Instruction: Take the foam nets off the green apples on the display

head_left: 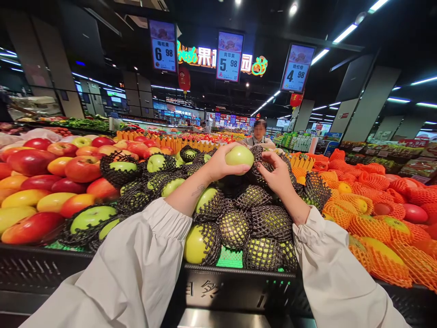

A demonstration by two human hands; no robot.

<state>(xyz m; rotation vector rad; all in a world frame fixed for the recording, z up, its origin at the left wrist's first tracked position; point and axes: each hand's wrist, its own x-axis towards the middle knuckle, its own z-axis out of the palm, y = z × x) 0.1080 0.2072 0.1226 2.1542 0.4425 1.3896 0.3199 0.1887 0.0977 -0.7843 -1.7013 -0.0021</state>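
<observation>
My left hand (218, 163) is closed around a bare green apple (240, 157), raised over the pile in the middle of the stand. Beside it, my right hand (278, 174) pinches a black foam net (257, 167) with thumb and fingers. Whether that net has an apple in it I cannot tell. Below both hands lie several green apples in black nets (234, 228), some fully wrapped and some partly bare, such as the yellow-green apple (194, 244) at the front.
Red and yellow apples (32, 162) are heaped on the left. Fruit in orange nets (372, 228) fills the right side. A black crate edge (239, 275) runs along the front. Price signs (230, 57) hang overhead. Another person (260, 134) stands beyond the display.
</observation>
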